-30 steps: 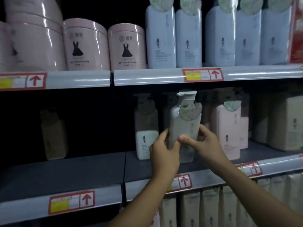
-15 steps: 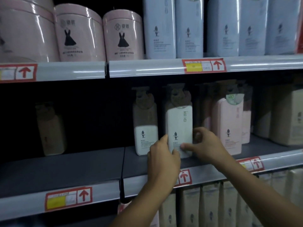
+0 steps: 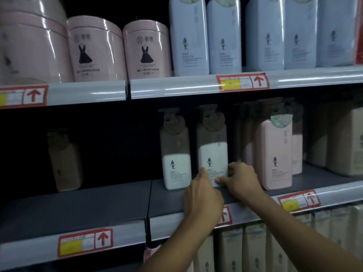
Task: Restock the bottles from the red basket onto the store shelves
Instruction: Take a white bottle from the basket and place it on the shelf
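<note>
**Inspector:** Top shelf [image 3: 196, 86], left to right?

**Clerk:** Three pink round tins [image 3: 94, 50], the leftmost cut off by the frame edge. Then five pale blue bottles [image 3: 188, 36] in a row. A sliver of something red sits at the far right; I cannot tell what it is.

**Inspector:** Middle shelf [image 3: 78, 211]?

**Clerk:** One lone bottle [image 3: 64, 160] stands in shadow at the left, well apart from the rest. Then two white bottles side by side: the neighbouring white bottle [image 3: 175, 154] and, just beside it on the right, the handled white bottle [image 3: 213, 150], upright on the shelf. Further right, one pink bottle [image 3: 275, 154] is at the front with more behind it, too dark to count. Beige packs fill the far right.

**Inspector:** The hands?

**Clerk:** The left hand [image 3: 202, 197] rests against the handled bottle's lower left edge; its fingers are turned away, so I cannot tell how they lie. The right hand [image 3: 241, 179] pinches the bottle's lower right corner, thumb across the front, fingers curled at the side.

**Inspector:** Price tags?

**Clerk:** Five red-framed tags [image 3: 85, 242] with arrows are visible on the rails, one partly hidden by the left hand. The basket is not in view.
</note>
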Motion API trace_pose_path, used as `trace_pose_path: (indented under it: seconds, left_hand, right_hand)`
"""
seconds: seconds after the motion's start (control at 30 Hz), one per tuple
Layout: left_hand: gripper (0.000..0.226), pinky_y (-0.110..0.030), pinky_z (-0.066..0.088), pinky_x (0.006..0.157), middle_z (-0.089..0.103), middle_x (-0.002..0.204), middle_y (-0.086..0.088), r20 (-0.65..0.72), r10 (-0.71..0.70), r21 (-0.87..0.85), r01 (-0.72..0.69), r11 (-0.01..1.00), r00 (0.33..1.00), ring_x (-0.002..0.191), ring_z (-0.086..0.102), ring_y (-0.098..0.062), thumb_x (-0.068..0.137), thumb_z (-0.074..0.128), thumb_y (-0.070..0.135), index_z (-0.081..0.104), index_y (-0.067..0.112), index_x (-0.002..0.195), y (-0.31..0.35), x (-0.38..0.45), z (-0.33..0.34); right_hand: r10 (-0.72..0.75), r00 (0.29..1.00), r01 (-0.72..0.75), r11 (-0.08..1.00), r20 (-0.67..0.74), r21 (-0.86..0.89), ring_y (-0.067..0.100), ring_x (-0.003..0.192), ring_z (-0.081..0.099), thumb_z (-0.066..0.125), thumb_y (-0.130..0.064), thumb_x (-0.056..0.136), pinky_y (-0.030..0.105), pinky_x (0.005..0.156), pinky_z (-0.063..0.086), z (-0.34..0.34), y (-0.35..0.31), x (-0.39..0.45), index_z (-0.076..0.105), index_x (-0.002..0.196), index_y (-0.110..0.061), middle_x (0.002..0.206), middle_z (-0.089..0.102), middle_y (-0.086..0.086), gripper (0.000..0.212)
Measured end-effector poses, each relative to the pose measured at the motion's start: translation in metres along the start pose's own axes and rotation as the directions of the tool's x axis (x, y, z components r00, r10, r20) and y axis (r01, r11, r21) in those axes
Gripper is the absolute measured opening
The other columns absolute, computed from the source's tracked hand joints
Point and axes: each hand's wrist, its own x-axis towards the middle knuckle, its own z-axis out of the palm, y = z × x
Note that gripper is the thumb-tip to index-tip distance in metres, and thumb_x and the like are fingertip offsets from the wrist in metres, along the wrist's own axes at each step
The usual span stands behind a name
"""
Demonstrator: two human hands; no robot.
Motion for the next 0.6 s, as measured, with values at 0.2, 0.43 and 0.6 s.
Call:
trace_pose_path:
  seconds: [0.2,0.43,0.6]
  left_hand:
    - [0.056,-0.038,0.050,0.096,0.050,0.148,0.002,0.000,-0.007,-0.008,0.007,1.000,1.000,0.124,0.057,-0.025,0.097,0.048,0.025,0.035,0.025,0.151,0.001,0.002,0.006]
    - [0.062,-0.033,0.044,0.109,0.038,0.160,0.006,-0.092,0.086,-0.162,-0.101,0.982,0.992,0.137,0.046,-0.019,0.097,0.049,0.018,0.033,0.025,0.156,-0.006,-0.005,0.006]
    - [0.057,-0.018,0.037,0.108,0.047,0.152,0.011,-0.205,0.196,-0.271,-0.248,0.930,0.959,0.135,0.047,-0.008,0.098,0.054,0.019,0.040,0.028,0.152,-0.021,-0.034,-0.018]
  right_hand:
    - [0.025,1.000,-0.025,0.999,0.014,-0.048,0.033,0.110,0.067,0.078,-0.030,0.088,0.037,0.089,0.052,0.012,0.002,0.010,0.068,0.115,-0.009,0.117,0.074,0.013,0.036]
    - [0.011,1.000,-0.011,0.999,0.005,-0.038,0.038,0.114,0.065,0.058,-0.027,0.100,0.045,0.091,0.054,0.012,0.001,0.001,0.055,0.127,-0.008,0.126,0.070,0.017,0.033]
    - [-0.174,0.916,0.219,0.972,-0.361,0.085,0.033,0.124,0.058,0.057,-0.020,0.102,0.043,0.101,0.048,0.002,-0.014,-0.064,0.052,0.144,-0.009,0.135,0.065,0.012,0.044]
